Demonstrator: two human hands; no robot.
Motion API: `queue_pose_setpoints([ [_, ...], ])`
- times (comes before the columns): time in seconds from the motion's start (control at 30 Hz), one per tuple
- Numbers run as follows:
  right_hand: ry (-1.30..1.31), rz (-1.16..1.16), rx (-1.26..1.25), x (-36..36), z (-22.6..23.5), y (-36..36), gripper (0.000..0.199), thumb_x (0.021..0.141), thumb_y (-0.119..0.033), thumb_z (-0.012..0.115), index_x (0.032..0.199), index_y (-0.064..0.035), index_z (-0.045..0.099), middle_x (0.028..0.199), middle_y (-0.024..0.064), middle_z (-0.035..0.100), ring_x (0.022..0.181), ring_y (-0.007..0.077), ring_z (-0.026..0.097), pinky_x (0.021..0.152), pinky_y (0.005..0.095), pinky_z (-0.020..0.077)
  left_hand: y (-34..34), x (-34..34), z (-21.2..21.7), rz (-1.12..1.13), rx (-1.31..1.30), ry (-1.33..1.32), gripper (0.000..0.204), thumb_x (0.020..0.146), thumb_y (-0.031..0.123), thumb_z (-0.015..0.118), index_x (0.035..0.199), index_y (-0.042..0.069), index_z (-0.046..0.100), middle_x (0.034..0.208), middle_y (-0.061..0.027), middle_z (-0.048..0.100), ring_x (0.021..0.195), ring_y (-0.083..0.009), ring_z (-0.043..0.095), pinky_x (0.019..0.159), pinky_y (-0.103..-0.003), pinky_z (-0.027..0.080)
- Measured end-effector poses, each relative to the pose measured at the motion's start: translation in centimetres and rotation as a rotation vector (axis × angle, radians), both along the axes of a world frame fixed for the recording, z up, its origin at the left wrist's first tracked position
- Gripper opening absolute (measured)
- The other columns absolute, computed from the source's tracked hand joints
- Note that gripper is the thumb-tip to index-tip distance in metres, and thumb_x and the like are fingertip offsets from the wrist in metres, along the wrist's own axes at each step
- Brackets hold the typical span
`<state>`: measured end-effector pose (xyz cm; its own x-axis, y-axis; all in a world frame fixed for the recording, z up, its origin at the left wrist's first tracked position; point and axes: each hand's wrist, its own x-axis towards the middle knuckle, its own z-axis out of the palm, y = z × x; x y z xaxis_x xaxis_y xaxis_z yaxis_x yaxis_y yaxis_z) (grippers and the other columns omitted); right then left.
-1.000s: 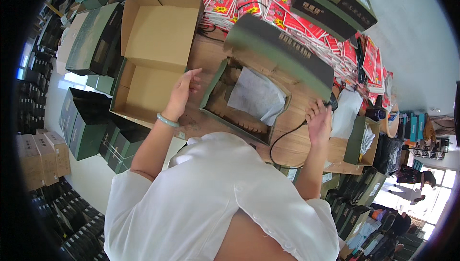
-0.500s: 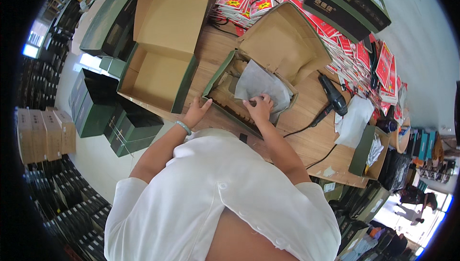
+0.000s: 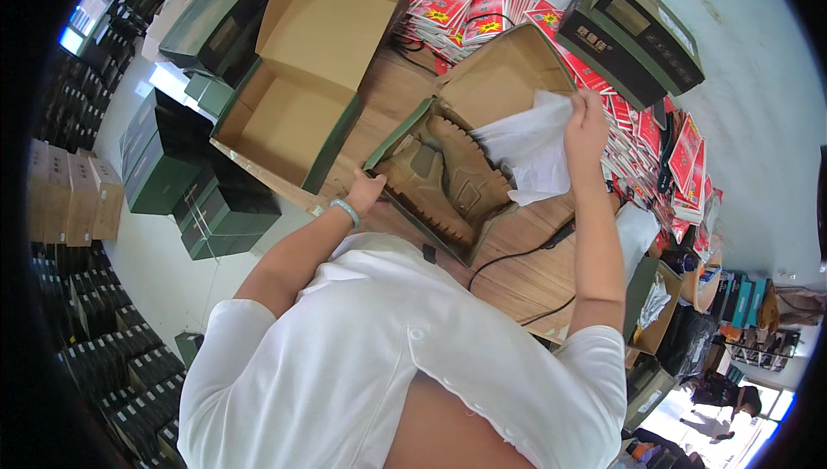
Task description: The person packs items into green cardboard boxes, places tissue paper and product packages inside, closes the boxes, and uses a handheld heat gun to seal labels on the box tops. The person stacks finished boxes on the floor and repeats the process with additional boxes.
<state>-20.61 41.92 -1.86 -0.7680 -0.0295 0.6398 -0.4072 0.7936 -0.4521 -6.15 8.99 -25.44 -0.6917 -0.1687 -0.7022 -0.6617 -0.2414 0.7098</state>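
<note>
A pair of brown shoes (image 3: pixel 465 172) with chunky soles lies side by side in an open green shoebox (image 3: pixel 401 133), its lid tilted back. My left hand (image 3: pixel 367 191), a pale bangle on its wrist, grips the box's near left corner. White tissue paper (image 3: pixel 530 146) hangs from my right hand (image 3: pixel 587 129), pinched at its upper right corner. The sheet stretches over the right part of the box and the lid, partly covering them.
Left of the shoebox stands an empty open shoebox (image 3: pixel 297 111). Red printed packets (image 3: pixel 491 12) pile along the back, beside stacked closed boxes (image 3: pixel 633 38). A black cord (image 3: pixel 517 255) crosses the wooden table (image 3: pixel 525 284). My right forearm mostly hides the hair dryer.
My right hand has lifted the tissue paper up and to the right, uncovering the shoes. My left hand has closed on the box's corner.
</note>
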Motion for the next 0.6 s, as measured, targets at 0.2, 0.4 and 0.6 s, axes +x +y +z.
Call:
queue_pose_setpoints([
  [0.2,0.247,-0.019,0.252,-3.5,9.5,-3.2,0.013,0.085,-0.006,0.055,0.096,-0.0135,0.058,0.087,0.0057,0.070,0.079,0.0297,0.067,0.065,0.0409,0.0527,0.7,0.3,-0.7,-0.094,-0.148,0.085,0.060,0.087,0.021,0.060,0.124,-0.004,0.021,0.097,-0.0245,0.060,0.082,-0.0321,0.067,0.063,-0.045,0.059],
  [0.4,0.504,-0.288,0.422,-5.1,18.0,-5.1,0.019,0.083,-0.005,0.053,0.096,-0.0165,0.061,0.087,0.0032,0.069,0.078,0.0273,0.067,0.063,0.0374,0.0523,-0.7,-0.5,2.2,-0.481,-0.133,-0.006,0.090,0.087,0.026,0.057,0.138,-0.012,-0.006,0.089,-0.0242,0.061,0.075,-0.0305,0.065,0.066,-0.041,0.056],
  [0.6,1.167,-0.435,0.391,-0.3,31.8,-6.6,0.014,0.090,-0.010,0.052,0.096,-0.0099,0.064,0.093,0.0077,0.069,0.082,0.0241,0.067,0.068,0.0344,0.0534,-4.5,-4.1,7.4,-0.915,-0.551,0.210,0.091,0.083,0.027,0.063,0.144,-0.011,0.006,0.113,-0.0286,0.056,0.098,-0.0398,0.061,0.089,-0.041,0.050],
])
